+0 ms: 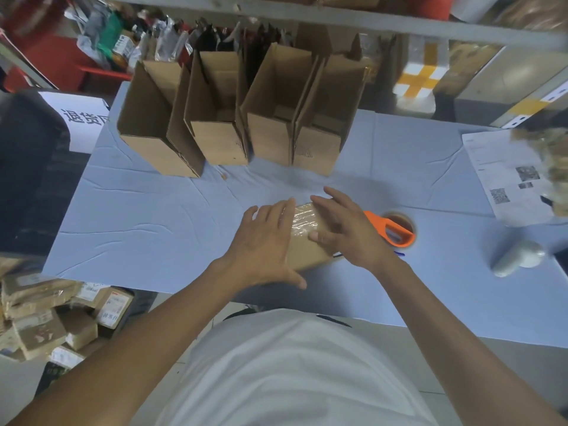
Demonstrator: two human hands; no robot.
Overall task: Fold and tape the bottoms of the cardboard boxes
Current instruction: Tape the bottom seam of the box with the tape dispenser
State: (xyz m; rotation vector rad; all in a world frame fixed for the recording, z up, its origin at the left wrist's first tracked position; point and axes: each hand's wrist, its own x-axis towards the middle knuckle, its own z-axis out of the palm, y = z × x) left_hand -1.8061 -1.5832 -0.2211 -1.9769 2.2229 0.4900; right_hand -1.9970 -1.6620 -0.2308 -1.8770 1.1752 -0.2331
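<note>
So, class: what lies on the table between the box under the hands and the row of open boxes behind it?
Head view: only bare blue tablecloth lies between the taped box and the open boxes.

The worktop [147, 216] is draped in pale blue cloth; four open boxes [239, 118], a taped box [307, 241], a tape dispenser [396, 230] and a printed sheet [504, 176] are carried on it.

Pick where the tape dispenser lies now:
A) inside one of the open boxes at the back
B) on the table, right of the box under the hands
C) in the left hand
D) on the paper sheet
B: the orange dispenser lies on the table just right of the box, while both hands press flat on that box.
</note>
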